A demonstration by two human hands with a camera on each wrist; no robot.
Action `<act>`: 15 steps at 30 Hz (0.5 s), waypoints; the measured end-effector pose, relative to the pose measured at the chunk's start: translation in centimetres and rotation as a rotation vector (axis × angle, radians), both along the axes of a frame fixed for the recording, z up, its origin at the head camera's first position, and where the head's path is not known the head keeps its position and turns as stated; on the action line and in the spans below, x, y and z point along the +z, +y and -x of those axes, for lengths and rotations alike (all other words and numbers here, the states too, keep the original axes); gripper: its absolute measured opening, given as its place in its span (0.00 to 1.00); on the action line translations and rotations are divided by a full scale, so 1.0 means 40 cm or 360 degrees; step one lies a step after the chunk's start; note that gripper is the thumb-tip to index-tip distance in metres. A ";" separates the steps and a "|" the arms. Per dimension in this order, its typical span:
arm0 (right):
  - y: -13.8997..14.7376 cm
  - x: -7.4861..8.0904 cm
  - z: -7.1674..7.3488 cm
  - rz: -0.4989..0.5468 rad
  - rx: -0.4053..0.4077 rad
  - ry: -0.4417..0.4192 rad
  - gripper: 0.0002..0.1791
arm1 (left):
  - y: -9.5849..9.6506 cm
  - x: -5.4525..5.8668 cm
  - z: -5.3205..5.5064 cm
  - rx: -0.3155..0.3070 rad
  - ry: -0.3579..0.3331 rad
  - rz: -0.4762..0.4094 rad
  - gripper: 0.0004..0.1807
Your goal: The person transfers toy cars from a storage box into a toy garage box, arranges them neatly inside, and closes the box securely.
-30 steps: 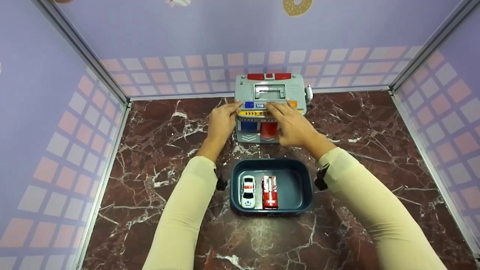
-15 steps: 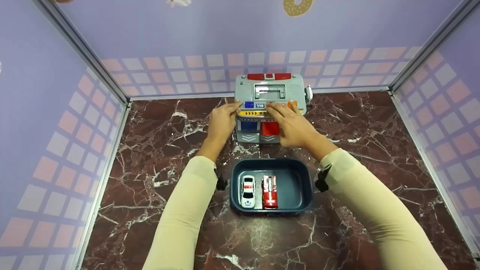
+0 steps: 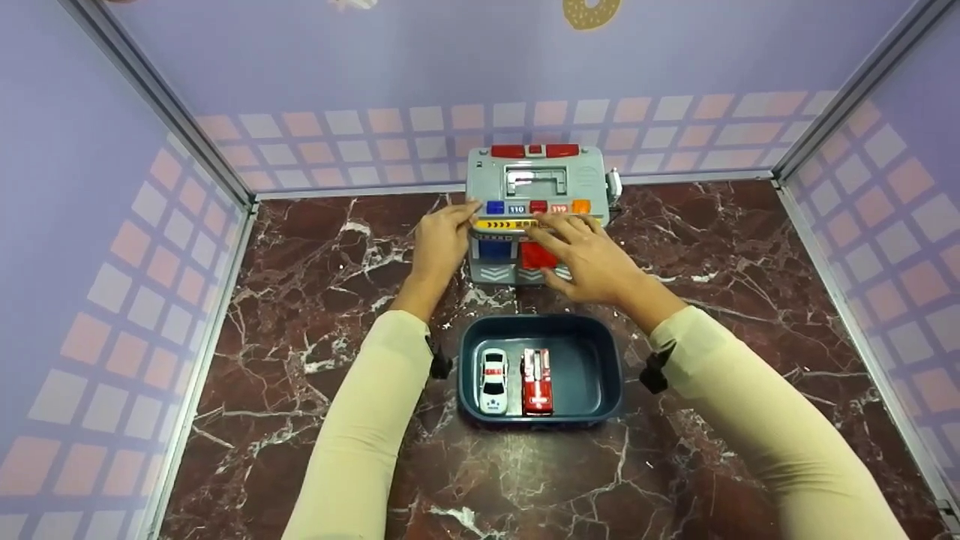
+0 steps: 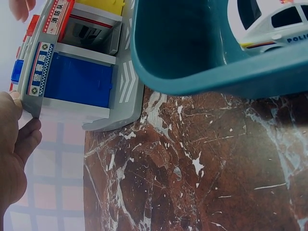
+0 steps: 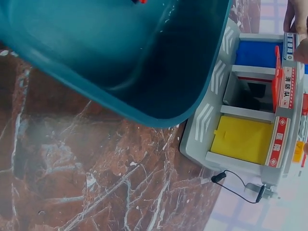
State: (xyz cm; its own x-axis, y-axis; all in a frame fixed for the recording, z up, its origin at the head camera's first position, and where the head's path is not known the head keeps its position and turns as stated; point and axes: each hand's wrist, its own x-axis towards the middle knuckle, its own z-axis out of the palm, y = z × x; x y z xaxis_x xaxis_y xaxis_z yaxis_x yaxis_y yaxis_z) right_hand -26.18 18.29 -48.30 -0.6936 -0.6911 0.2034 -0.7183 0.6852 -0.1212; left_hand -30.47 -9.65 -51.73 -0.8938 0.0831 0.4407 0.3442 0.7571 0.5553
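A grey toy rescue-station garage [image 3: 589,184] stands against the back wall, with blue, red and orange buttons along its roof front. My left hand [image 3: 441,240] holds the roof's left front corner between thumb and fingers. Over the right part of the roof front, my right hand [image 3: 600,262] has its fingers extended and grips nothing. The middle bay's red door [image 5: 277,79] is raised, showing a dark inside in the right wrist view. Down and closed are the blue door [image 4: 79,79] and the yellow door [image 5: 243,139].
A dark teal bin [image 3: 616,375] sits between the forearms, in front of the garage. Inside lie a white toy police car [image 3: 493,382] and a red toy fire truck [image 3: 537,382]. A black cord [image 5: 238,197] loops at the garage's side. Patterned walls enclose the marbled tabletop [image 3: 300,450].
The red door has swung up. My right hand has drawn back slightly from the roof buttons, uncovering the red and orange ones. My left hand keeps its place on the corner.
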 end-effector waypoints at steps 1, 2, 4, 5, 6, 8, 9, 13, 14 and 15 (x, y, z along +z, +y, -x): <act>0.001 0.001 -0.006 -0.0004 0.0002 0.0007 0.39 | 0.000 0.000 0.000 0.0000 -0.0002 -0.0002 0.13; 0.003 0.002 -0.013 -0.0007 0.0003 0.0012 0.38 | 0.000 0.000 0.000 -0.0001 -0.0001 -0.0003 0.13; 0.007 0.004 -0.027 -0.0018 0.0011 0.0017 0.37 | 0.000 0.001 0.000 0.0005 -0.0010 0.0003 0.13; 0.009 0.005 -0.034 -0.0025 0.0015 0.0021 0.38 | 0.000 0.002 -0.001 0.0005 -0.0014 0.0004 0.13; 0.012 0.005 -0.043 -0.0033 0.0026 0.0021 0.38 | 0.001 0.003 -0.001 0.0002 -0.0015 0.0006 0.14; 0.016 0.005 -0.058 -0.0055 0.0047 0.0022 0.40 | 0.000 0.003 0.000 0.0006 -0.0021 0.0008 0.14; 0.017 0.004 -0.066 -0.0070 0.0058 0.0027 0.41 | 0.000 0.003 0.000 0.0006 -0.0027 0.0007 0.14; 0.021 -0.001 -0.095 -0.0123 0.0087 0.0042 0.44 | 0.000 0.001 0.000 -0.0002 -0.0017 -0.0012 0.14; 0.022 -0.004 -0.102 -0.0124 0.0093 0.0040 0.43 | 0.000 0.001 0.000 -0.0001 -0.0018 -0.0018 0.14; 0.022 -0.007 -0.109 -0.0130 0.0100 0.0039 0.43 | 0.000 0.001 -0.001 -0.0001 -0.0014 -0.0023 0.13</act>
